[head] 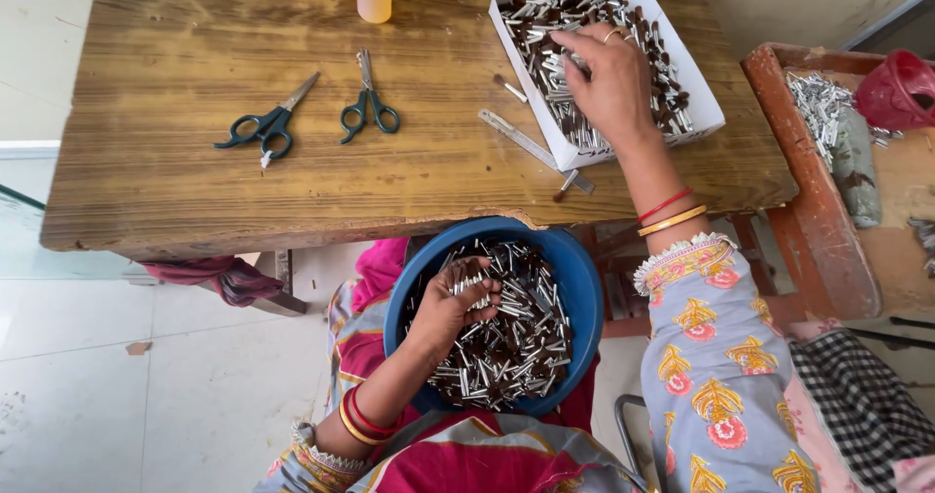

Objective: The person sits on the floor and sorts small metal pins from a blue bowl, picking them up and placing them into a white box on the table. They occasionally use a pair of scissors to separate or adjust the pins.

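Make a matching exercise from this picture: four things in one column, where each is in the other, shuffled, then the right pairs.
Things:
1. left hand
2. right hand
3. two scissors
4. metal ruler

Places:
A. lying on the bare wooden table
B. partly under the white box
C. in the blue bowl, holding clips
D. in the white box, on the clips

Pairs: 1-C, 2-D, 3-A, 4-B

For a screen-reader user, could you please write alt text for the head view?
Left hand grips metal pieces in a blue bowl on the lap; right hand reaches into a white box of them on a wooden table.
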